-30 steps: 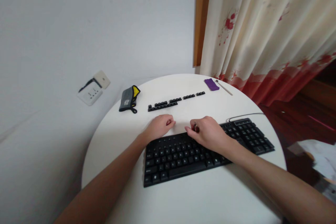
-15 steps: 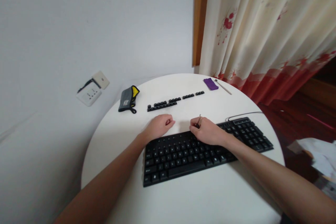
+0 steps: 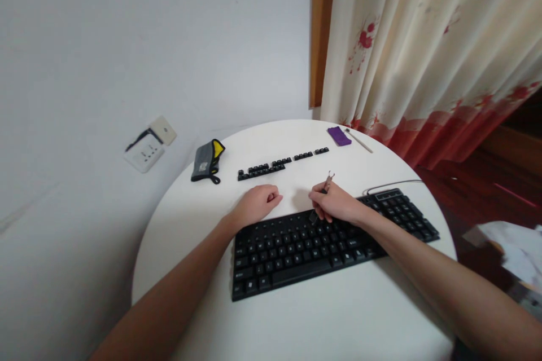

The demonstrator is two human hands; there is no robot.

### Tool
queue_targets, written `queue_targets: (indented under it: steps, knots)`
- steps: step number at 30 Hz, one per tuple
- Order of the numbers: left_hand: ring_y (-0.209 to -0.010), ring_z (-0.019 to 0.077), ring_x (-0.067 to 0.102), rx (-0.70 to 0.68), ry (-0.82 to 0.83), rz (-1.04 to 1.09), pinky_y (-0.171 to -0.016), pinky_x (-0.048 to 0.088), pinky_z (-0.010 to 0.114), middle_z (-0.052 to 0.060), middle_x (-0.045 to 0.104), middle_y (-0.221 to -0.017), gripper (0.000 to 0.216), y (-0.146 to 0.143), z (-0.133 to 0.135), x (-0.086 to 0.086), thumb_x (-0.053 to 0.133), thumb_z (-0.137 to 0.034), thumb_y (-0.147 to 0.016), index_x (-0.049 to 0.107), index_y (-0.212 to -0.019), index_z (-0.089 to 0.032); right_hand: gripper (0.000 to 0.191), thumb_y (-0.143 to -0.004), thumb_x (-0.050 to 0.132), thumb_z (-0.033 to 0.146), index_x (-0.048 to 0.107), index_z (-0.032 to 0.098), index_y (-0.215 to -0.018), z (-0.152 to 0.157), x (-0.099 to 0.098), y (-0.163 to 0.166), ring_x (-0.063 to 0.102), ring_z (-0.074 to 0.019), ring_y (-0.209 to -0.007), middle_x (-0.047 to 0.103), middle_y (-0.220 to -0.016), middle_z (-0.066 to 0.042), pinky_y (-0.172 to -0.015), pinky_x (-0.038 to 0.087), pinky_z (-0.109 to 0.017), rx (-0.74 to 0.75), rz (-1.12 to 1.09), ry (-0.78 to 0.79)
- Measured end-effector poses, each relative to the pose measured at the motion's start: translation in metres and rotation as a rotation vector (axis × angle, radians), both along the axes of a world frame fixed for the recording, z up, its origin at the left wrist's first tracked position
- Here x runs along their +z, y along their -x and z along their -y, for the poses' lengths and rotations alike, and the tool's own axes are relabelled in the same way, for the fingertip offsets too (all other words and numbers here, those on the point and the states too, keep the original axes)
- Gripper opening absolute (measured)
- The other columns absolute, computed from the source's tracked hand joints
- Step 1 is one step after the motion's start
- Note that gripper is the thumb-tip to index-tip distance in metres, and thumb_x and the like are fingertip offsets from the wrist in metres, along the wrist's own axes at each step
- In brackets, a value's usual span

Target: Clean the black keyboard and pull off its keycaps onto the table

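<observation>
A black keyboard (image 3: 292, 256) lies at a slant on the round white table. In my right hand (image 3: 332, 202), above the keyboard's back edge, is a keycap puller (image 3: 328, 180) with its metal prongs pointing up and away. A small dark piece (image 3: 313, 216) shows just below these fingers; I cannot tell whether it is a keycap or the puller's handle. My left hand (image 3: 257, 203) rests with curled fingers on the table, by the keyboard's back left corner, holding nothing visible. Along the back row, small stems show without caps. Beyond my hands, loose black keycaps (image 3: 271, 168) lie in lines.
A grey and yellow folded cloth (image 3: 205, 162) lies at the table's left edge. Toward the back right are a purple cloth (image 3: 339, 136) and a thin brush (image 3: 359, 141). The keyboard's cable (image 3: 393, 183) runs off the right edge. A wall and a curtain stand behind.
My right hand has lifted and turned slightly, so the puller's prongs now stand up clear of the fingers. My left hand has stayed put.
</observation>
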State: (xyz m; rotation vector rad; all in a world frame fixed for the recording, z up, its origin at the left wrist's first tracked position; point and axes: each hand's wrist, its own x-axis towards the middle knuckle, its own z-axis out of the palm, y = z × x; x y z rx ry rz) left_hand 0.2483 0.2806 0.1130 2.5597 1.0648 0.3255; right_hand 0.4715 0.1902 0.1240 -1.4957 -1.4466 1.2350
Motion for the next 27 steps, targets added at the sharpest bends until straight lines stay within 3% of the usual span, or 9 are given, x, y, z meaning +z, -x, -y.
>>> queue_targets:
  steps: [5, 11, 17, 20, 24, 27]
  knots:
    - [-0.075, 0.0167, 0.058, -0.036, 0.068, 0.209, -0.069, 0.042, 0.027, 0.003, 0.067, -0.082, 0.028, -0.009, 0.015, 0.016, 0.047, -0.038, -0.094, 0.066, -0.090, -0.018, 0.034, -0.091, 0.049, 0.038, 0.052, 0.018, -0.062, 0.005, 0.011, 0.006, 0.047, -0.0077, -0.038, 0.057, -0.052, 0.003, -0.040, 0.037, -0.020, -0.081, -0.080, -0.224]
    - [-0.091, 0.0183, 0.062, -0.084, 0.316, 0.403, -0.080, 0.047, 0.029, 0.005, 0.070, -0.104, 0.026, -0.018, 0.034, 0.026, 0.057, -0.035, -0.090, 0.066, -0.108, -0.018, 0.035, -0.094, 0.049, 0.041, 0.054, 0.019, -0.067, 0.010, 0.012, 0.014, 0.050, -0.0084, -0.046, 0.059, -0.059, 0.003, -0.050, 0.042, -0.022, -0.063, -0.093, -0.379]
    - [-0.080, 0.0156, 0.059, -0.095, 0.316, 0.438, -0.077, 0.048, 0.029, 0.003, 0.070, -0.095, 0.020, -0.021, 0.038, 0.026, 0.067, -0.028, -0.083, 0.068, -0.099, -0.017, 0.030, -0.094, 0.050, 0.040, 0.058, 0.019, -0.074, 0.013, 0.009, 0.018, 0.054, -0.0099, -0.054, 0.061, -0.063, 0.002, -0.060, 0.044, -0.024, -0.062, -0.031, -0.431]
    - [-0.084, 0.0164, 0.062, -0.098, 0.330, 0.517, -0.081, 0.050, 0.029, 0.004, 0.070, -0.096, 0.019, -0.021, 0.037, 0.025, 0.068, -0.025, -0.082, 0.067, -0.099, -0.017, 0.030, -0.095, 0.050, 0.041, 0.062, 0.018, -0.078, 0.012, 0.007, 0.020, 0.060, -0.0119, -0.066, 0.064, -0.069, 0.001, -0.067, 0.047, -0.024, -0.101, -0.031, -0.439]
    - [-0.089, 0.0177, 0.066, -0.113, 0.332, 0.577, -0.084, 0.053, 0.032, 0.005, 0.070, -0.095, 0.015, -0.021, 0.036, 0.020, 0.065, -0.024, -0.087, 0.066, -0.099, -0.017, 0.035, -0.094, 0.048, 0.046, 0.067, 0.017, -0.085, 0.009, 0.002, 0.021, 0.065, -0.0155, -0.074, 0.069, -0.078, -0.004, -0.063, 0.051, -0.025, -0.097, -0.107, -0.357]
    - [-0.090, 0.0176, 0.066, -0.151, 0.208, 0.581, -0.083, 0.055, 0.032, 0.006, 0.070, -0.097, 0.013, -0.023, 0.036, 0.016, 0.063, -0.021, -0.088, 0.067, -0.100, -0.017, 0.038, -0.092, 0.051, 0.049, 0.070, 0.016, -0.086, 0.006, -0.001, 0.021, 0.067, -0.0176, -0.074, 0.071, -0.078, -0.006, -0.061, 0.054, -0.027, -0.126, -0.165, -0.339]
